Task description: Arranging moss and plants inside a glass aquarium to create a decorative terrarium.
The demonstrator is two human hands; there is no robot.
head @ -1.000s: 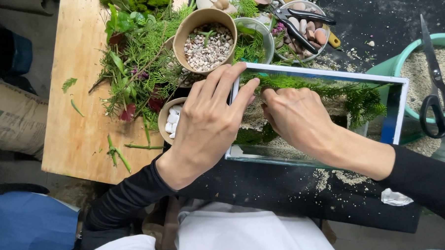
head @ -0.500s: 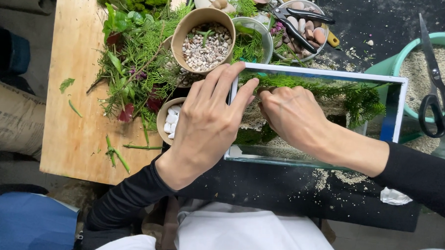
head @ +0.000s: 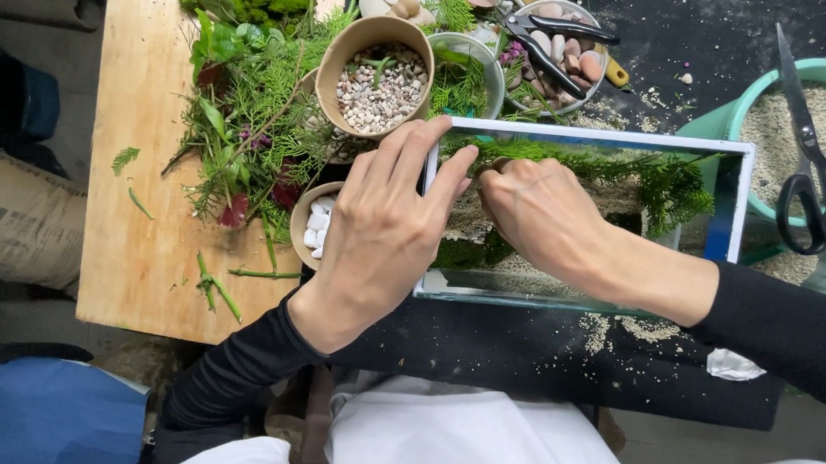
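I see the glass tank [head: 734, 202], a white-rimmed rectangular box, standing on the dark bench [head: 537, 355] just in front of me. My left hand [head: 381, 231] lies over the tank's left end, fingers spread and extended, tips touching the rim's far left corner; it pinches nothing visible. My right hand [head: 546, 214] is inside the tank near that same end, fingers curled down among the green sprigs [head: 662, 186]; I cannot tell whether its grip closes on anything. Beyond the tank's left corner stands a paper cup of pebbles [head: 377, 80]. Left of the tank lies a wooden board [head: 141, 158] with cut foliage [head: 243, 116]. Scissors [head: 813, 173] rest across a teal bowl of sand [head: 757, 84] at the tank's right end.
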